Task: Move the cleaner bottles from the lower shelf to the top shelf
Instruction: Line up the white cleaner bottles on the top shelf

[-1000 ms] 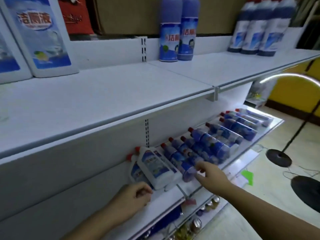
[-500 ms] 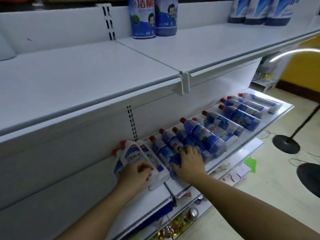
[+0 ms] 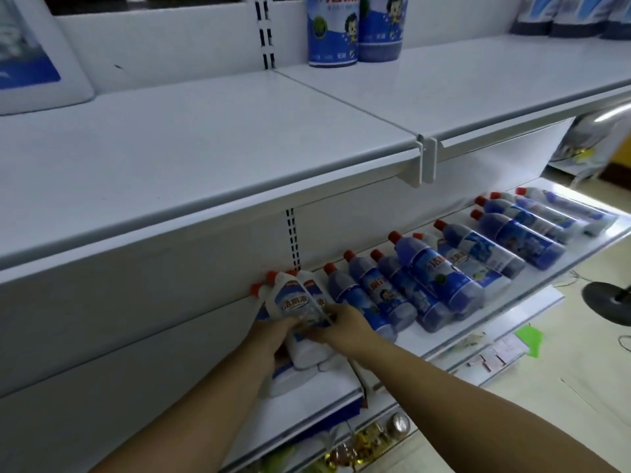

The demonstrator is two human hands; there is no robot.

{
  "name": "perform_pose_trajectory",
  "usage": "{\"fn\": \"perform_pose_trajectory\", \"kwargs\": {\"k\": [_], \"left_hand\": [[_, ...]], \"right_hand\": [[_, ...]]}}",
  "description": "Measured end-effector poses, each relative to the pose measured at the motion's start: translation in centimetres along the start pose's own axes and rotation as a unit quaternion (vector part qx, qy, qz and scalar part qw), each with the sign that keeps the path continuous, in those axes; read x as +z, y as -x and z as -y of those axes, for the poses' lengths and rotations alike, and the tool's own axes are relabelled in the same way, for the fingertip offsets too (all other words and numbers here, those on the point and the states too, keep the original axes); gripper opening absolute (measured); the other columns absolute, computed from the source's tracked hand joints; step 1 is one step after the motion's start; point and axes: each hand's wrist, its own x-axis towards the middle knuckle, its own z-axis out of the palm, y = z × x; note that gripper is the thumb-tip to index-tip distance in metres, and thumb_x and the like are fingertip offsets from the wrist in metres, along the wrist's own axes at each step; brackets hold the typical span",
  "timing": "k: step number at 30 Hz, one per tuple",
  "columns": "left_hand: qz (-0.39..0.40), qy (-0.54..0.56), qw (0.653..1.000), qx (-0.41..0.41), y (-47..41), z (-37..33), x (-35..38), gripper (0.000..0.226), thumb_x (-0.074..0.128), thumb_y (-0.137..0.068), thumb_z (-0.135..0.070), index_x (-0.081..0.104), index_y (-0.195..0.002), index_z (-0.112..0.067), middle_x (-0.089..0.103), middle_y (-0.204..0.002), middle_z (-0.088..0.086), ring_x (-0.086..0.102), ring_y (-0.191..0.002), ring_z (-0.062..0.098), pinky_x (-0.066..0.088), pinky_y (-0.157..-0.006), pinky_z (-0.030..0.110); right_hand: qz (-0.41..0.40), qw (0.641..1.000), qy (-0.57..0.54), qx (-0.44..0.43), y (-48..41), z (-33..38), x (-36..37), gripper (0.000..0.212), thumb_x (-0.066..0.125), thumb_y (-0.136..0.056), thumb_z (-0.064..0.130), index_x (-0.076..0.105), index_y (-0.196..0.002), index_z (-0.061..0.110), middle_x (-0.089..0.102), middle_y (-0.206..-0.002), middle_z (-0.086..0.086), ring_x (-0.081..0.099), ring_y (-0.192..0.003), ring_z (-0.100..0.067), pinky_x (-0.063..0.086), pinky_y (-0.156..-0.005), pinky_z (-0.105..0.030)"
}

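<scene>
Head view: left hand (image 3: 273, 331) and right hand (image 3: 343, 327) brought together on one white bottle (image 3: 295, 303), fingers curled round its lower body from either side, clamped on it. Lying among a small cluster of white, red-capped bottles at the left end of the lower shelf (image 3: 444, 339), caps toward the back panel; whether lifted clear of the shelf or resting on its neighbours, cannot tell.

Just beside, to the right: a row of blue bottles (image 3: 440, 274) lying on their sides, running away along the same shelf. Above: the top shelf (image 3: 211, 141), with two upright blue bottles (image 3: 355, 29) at the back.

Changed from half a second ago: right hand taken off the blue bottles and moved left to join the other on the white one. A second ago, each hand at a separate bottle, well apart. Camera also tipped lower and closer.

Meaning for the task, as a judgement: a two-handed pick-up just secured, lift to the top shelf next; most of the lower shelf's stock yet to go.
</scene>
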Motion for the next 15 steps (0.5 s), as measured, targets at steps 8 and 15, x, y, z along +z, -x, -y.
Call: {"fn": "perform_pose_trajectory", "kwargs": {"k": [8,15], "left_hand": [[0.096,0.064,0.99,0.076,1.5,0.0,-0.9,0.049,0.075,-0.073,-0.01,0.056,-0.119,-0.006,0.069,-0.101,0.021,0.069,-0.08,0.035,0.059,-0.055,0.036],[0.143,0.074,0.98,0.118,2.9,0.0,-2.4,0.062,0.076,-0.062,-0.014,0.057,-0.12,-0.007,0.07,-0.106,0.022,0.071,-0.084,0.035,0.06,-0.063,0.041]], "right_hand": [[0.011,0.998,0.04,-0.041,4.8,-0.4,-1.7,0.034,0.061,-0.087,0.029,0.056,-0.12,0.02,0.058,-0.109,0.007,0.055,-0.101,-0.009,0.044,-0.083,-0.014],[-0.129,0.937,0.308,0.103,2.8,-3.9,-3.6,0.073,0.056,-0.083,0.052,0.031,-0.141,0.015,0.034,-0.14,-0.01,0.033,-0.128,-0.027,0.039,-0.103,-0.038]]}}
